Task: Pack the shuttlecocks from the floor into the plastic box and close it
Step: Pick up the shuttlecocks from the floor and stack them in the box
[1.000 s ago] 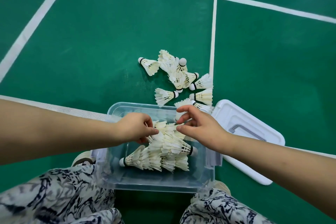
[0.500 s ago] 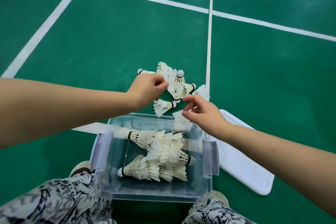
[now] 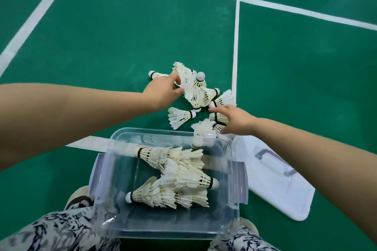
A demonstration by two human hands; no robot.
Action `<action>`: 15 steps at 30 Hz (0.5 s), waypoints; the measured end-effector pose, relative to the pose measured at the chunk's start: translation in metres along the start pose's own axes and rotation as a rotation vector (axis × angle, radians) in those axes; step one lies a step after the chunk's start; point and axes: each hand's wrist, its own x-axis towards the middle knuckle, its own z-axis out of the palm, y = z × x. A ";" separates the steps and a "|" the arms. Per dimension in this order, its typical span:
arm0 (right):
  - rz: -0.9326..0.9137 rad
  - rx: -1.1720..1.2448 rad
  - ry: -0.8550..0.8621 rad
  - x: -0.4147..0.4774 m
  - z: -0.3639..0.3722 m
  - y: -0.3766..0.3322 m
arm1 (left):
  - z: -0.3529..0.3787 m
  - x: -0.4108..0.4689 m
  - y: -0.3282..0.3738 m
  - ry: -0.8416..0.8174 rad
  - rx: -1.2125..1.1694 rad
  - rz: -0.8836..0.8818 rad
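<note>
Box [image 3: 234,228] mouth open (lid [image 3: 285,193] aside, right); shuttlecocks [image 3: 195,96] crowd beyond.

Pretty clearly an indoor badminton court: the floor [image 3: 126,32] is that green sports matting with white boundary lines [image 3: 236,32] painted across it, crossing at right angles near the top. There's a heap of feather shuttlecocks [image 3: 195,91] lying right on the floor, plus more in a clear plastic box [image 3: 169,222], which fits the court setting.

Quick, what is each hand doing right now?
Left hand: fingers closing on a floor shuttlecock.
Right hand: reaching onto the pile, grip cannot be told.
</note>
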 end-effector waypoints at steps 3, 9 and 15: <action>-0.037 -0.086 -0.063 0.008 0.007 -0.002 | 0.004 0.003 -0.006 -0.018 -0.011 -0.013; -0.010 -0.231 -0.089 0.022 0.018 -0.006 | 0.010 0.002 -0.007 -0.050 -0.017 0.001; 0.041 -0.284 0.012 0.021 0.021 -0.013 | 0.011 0.000 -0.006 -0.072 -0.023 0.011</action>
